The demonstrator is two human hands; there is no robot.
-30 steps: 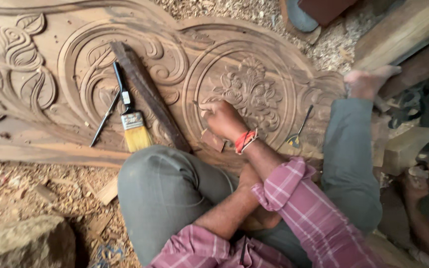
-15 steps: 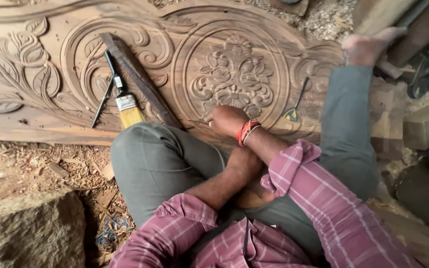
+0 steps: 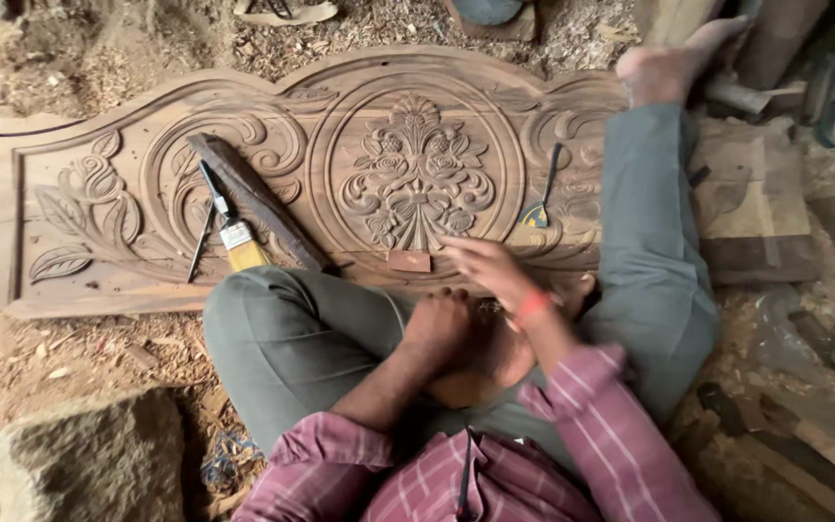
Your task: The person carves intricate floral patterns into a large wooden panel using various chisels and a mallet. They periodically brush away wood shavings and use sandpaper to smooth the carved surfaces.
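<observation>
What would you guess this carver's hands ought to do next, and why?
Probably reach for a tool: both the right hand and left hand look empty at the carved panel's lower edge, while the brush and chisel lie on it untouched.

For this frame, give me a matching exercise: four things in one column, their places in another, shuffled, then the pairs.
Things:
1. paintbrush
2. stone block
3. right hand
4. bare foot

Places:
A. at the panel's top right corner
B. on the ground, lower left
C. over the panel's lower edge, below the flower medallion
D. lying on the panel's left half beside a wooden stick

Pairs: 1-D, 2-B, 3-C, 4-A
</observation>
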